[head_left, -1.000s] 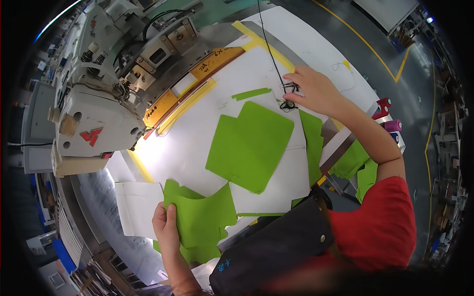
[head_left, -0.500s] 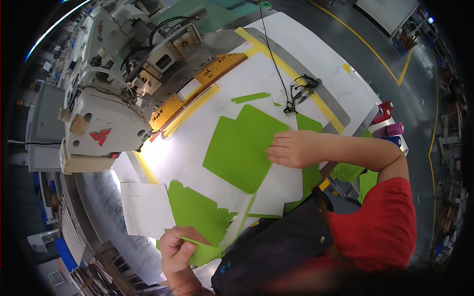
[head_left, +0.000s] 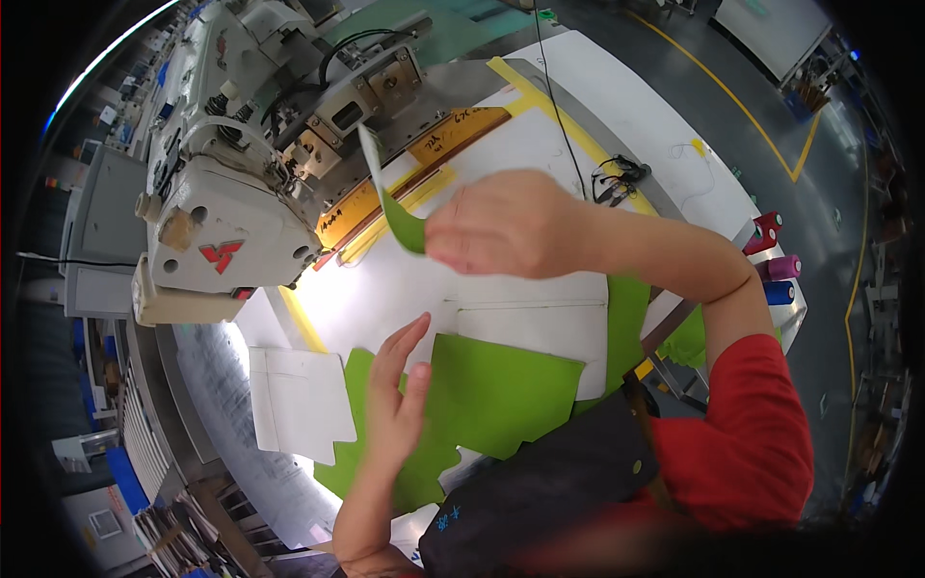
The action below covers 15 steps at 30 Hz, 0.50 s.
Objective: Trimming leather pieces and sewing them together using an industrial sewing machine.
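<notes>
Right hand [head_left: 503, 226] pinching green panel [head_left: 407, 229] off its left side. Left hand [head_left: 395, 403] spread over green pieces [head_left: 506, 390]. Machine [head_left: 198, 217] stands left of both; black tangle [head_left: 624, 177] just beyond right.

A red, angular emblem [head_left: 222, 256] is borne on the front of the pale machine [head_left: 252, 231], and a smaller red mark [head_left: 222, 41], too small to be made out, is seen higher on its casing. Dark handwriting [head_left: 438, 150] is carried by the orange strip [head_left: 457, 134]: short marks are set toward its upper end, and another short row is written near its lower end. On the black apron [head_left: 549, 482], small bright-blue characters [head_left: 446, 518] are displayed.
</notes>
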Tool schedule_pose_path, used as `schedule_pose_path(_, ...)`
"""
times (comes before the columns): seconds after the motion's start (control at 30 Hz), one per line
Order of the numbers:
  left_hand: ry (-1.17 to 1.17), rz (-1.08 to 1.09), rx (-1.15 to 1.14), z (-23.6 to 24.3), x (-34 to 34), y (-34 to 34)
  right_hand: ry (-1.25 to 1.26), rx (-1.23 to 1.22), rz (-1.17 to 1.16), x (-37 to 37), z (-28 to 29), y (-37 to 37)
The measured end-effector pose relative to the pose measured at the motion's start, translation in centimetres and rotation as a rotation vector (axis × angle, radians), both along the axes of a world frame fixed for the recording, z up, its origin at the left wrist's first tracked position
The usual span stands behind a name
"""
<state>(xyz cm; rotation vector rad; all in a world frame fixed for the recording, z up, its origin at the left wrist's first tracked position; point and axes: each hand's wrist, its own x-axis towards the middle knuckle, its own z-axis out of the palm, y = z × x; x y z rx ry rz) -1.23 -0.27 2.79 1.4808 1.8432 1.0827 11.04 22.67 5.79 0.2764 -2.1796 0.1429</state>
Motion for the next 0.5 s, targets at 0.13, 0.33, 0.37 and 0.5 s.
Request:
schedule_pose_path(0.13, -0.863, 0.072, -0.131, -1.2, -3.4, 0.4, -0.134, 0.423, 0.231, -0.7, -3.5, -2.1)
schedule_pose_path(0.33, -0.563, 0.158, -0.150, -0.8, -3.6, 1.9, -0.413, 0.444, 0.385, -0.1, -7.1, -2.7)
schedule_pose_path(0.37, -0.571, 0.162, -0.152, -1.1, -3.5, 2.0, -0.431, 0.323, 0.392, -0.1, -7.2, -2.7)
schedule_pose_path(0.5, -0.127, 0.291, -0.271, -1.6, -3.4, 1.7, -0.555, -0.197, 0.197, 0.6, -6.2, -1.6)
